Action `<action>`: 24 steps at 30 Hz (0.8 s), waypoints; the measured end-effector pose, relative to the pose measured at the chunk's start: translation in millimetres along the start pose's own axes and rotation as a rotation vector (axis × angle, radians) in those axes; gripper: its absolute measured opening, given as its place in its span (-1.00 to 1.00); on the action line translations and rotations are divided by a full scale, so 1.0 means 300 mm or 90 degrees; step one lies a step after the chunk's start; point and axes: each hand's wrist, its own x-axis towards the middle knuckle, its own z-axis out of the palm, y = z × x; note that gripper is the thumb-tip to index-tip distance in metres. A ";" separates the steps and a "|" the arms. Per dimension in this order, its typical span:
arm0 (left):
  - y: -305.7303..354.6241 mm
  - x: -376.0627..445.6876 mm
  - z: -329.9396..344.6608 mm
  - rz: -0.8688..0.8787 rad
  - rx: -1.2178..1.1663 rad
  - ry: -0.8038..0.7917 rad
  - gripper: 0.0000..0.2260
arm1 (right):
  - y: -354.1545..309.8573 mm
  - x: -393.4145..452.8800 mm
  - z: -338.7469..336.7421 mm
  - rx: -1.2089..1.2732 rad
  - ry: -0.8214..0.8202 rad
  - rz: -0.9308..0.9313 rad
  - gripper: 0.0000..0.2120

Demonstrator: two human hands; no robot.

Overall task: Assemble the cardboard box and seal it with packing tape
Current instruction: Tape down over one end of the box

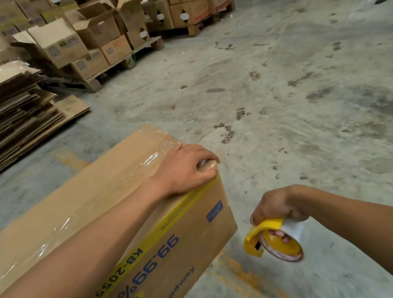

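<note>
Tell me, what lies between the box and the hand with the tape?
Nothing: in the head view only bare, orange-stained concrete floor separates the cardboard box from the right hand gripping the yellow tape dispenser.

Both forearms are bare right down to the wrists; the left hand (188, 168) and the right hand (278, 209) wear no gloves.

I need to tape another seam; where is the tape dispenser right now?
The yellow tape dispenser is in the right hand, low over the concrete floor, just right of the taped brown cardboard box.
</note>
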 end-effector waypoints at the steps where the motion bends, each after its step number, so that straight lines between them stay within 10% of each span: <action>1: 0.016 0.010 -0.001 -0.016 -0.001 0.020 -0.70 | 0.009 0.009 0.003 -0.003 -0.009 0.008 -0.58; 19: 0.153 0.044 0.138 -0.176 -0.230 0.075 -0.63 | 0.148 0.031 0.041 0.009 -0.044 0.065 -0.63; 24: -0.090 0.057 0.109 -0.201 -0.060 0.042 -0.64 | 0.214 0.053 0.033 0.023 -0.064 0.046 -0.56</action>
